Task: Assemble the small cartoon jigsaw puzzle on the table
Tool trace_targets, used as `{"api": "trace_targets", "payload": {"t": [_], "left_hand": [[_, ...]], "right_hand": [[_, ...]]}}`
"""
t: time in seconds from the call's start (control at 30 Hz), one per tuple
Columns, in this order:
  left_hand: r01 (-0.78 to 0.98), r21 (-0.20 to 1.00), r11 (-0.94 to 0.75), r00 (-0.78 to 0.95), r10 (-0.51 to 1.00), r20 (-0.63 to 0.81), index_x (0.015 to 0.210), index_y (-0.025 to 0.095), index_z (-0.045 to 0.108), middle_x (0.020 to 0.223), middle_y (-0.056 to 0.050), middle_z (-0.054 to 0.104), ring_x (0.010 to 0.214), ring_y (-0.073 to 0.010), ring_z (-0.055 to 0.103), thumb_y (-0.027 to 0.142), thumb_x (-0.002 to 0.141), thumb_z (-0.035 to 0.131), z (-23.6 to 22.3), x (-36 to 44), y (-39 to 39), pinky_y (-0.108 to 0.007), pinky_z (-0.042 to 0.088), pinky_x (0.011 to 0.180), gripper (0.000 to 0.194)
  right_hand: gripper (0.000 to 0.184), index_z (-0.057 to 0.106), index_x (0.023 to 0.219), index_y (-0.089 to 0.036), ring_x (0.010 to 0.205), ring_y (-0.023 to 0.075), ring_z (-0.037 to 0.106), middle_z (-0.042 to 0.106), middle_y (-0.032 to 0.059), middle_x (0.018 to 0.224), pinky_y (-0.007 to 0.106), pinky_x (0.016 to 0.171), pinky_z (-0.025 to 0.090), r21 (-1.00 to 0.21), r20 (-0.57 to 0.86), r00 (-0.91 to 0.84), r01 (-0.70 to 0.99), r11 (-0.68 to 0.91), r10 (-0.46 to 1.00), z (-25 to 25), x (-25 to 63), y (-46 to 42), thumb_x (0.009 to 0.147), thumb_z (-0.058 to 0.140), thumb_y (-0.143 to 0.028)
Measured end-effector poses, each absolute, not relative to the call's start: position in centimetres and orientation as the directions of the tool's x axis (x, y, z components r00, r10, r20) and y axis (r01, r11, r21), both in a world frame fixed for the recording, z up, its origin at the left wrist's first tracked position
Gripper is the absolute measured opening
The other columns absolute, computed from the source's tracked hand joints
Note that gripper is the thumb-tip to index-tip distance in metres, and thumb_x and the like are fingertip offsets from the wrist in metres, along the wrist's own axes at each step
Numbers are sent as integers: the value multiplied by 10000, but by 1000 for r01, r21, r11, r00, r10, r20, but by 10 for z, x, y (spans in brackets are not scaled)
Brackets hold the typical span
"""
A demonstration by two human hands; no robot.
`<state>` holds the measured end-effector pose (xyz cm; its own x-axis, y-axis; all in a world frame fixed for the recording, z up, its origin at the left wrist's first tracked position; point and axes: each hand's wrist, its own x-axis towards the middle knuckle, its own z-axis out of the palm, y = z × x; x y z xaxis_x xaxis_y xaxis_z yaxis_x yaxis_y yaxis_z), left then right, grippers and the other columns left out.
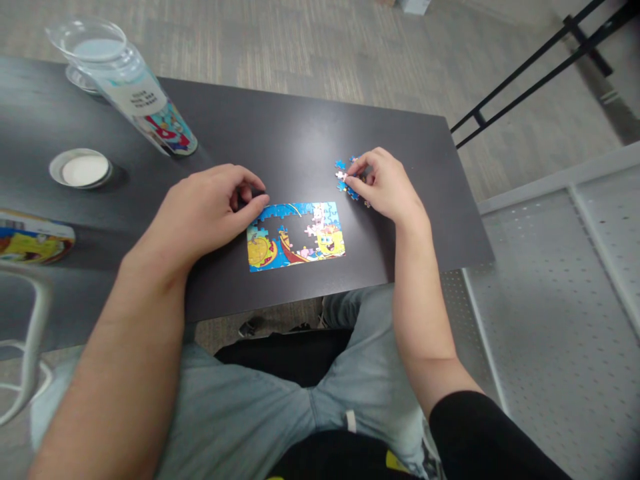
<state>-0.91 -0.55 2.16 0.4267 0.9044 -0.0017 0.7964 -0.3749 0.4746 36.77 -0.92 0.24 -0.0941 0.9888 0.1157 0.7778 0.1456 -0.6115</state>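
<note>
A partly assembled jigsaw puzzle [263,257] with a colourful cartoon picture lies on the dark table, with a gap in its middle where the tabletop shows. My left hand [207,203] rests at its upper left corner, fingers loosely curled and thumb apart from the index finger, holding nothing. To the upper right of the puzzle, my right hand [383,183] is over a small pile of loose puzzle pieces [352,193]. Its thumb and index finger are pinched at a pale pink puzzle piece [341,175]. The palm hides part of the pile.
A clear plastic canister [145,100] with a printed label stands at the back left of the table [280,127]. Nearby are a round lid [83,169] and a yellow and blue printed container [37,237]. A white curved frame [35,333] is at the left edge.
</note>
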Motion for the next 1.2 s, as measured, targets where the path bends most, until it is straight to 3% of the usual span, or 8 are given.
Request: {"api": "trace_targets", "payload": {"t": [0.13, 0.27, 0.43, 0.6, 0.73, 0.83, 0.97, 1.2], "left_hand": [[789, 472, -394, 440, 898, 13, 1364, 281, 901, 1165, -102, 896, 936, -311, 782, 595, 1124, 651, 20, -9, -5, -437, 551, 840, 467], [787, 474, -395, 441, 897, 15, 1375, 267, 914, 1178, -112, 897, 949, -321, 789, 573, 1121, 664, 19, -9, -5, -449, 571, 862, 470], [797, 465, -386, 430, 903, 13, 1397, 300, 928, 1202, -97, 912, 996, -321, 806, 550, 1132, 682, 19, -9, -5, -440, 598, 880, 439], [795, 462, -393, 432, 902, 24, 1404, 297, 949, 1177, -95, 906, 992, -324, 820, 556, 1130, 692, 19, -9, -6, -445, 624, 894, 457], [786, 469, -402, 438, 898, 36, 1394, 281, 938, 1176, -108, 897, 971, -333, 815, 547, 1130, 684, 17, -9, -6, -466, 611, 884, 453], [784, 475, -400, 440, 897, 30, 1382, 281, 924, 1189, -108, 894, 958, -325, 800, 544, 1125, 681, 18, -9, -6, -462, 587, 870, 441], [782, 486, -391, 438, 899, 18, 1397, 279, 920, 1174, -108, 891, 955, -319, 787, 544, 1130, 686, 20, -8, -7, -460, 599, 896, 443], [770, 508, -386, 433, 901, 28, 1399, 286, 919, 1162, -97, 884, 991, -320, 793, 516, 1135, 716, 19, -7, -8, -459, 625, 964, 405]], "right_hand": [[154, 781, 1061, -299, 998, 313, 814, 822, 126, 1344, 586, 1074, 729, -646, 109, -102, 749, 148, 989, 7, 364, -12, 1110, 896, -208], [234, 712, 1028, -314, 822, 237, 687, 841, 62, 1181, 525, 997, 686, -666, 106, -129, 727, 167, 986, 11, 358, -14, 1111, 885, -181], [210, 752, 1060, -315, 900, 281, 746, 862, 41, 1116, 503, 994, 659, -669, 108, -158, 719, 189, 982, 14, 355, -16, 1071, 828, -119], [119, 830, 1113, -311, 913, 287, 726, 887, 57, 1176, 504, 1028, 652, -649, 78, -204, 733, 205, 976, 16, 354, -15, 1094, 837, -194], [90, 784, 1056, -313, 882, 274, 708, 871, 48, 1116, 490, 984, 633, -664, 74, -213, 719, 207, 974, 15, 355, -16, 1086, 829, -242], [60, 790, 1061, -313, 857, 267, 699, 847, 32, 1028, 475, 906, 610, -737, 74, -219, 646, 201, 973, 20, 352, -21, 1101, 834, -311], [132, 925, 1135, -289, 941, 269, 747, 909, 56, 1151, 484, 949, 604, -795, 154, -390, 497, 349, 908, 37, 340, -32, 1141, 844, -394], [36, 910, 1086, -350, 1028, 330, 838, 950, 39, 1109, 534, 1021, 697, -860, -85, -569, 456, 228, 818, 54, 306, -42, 1087, 944, -360]]}}
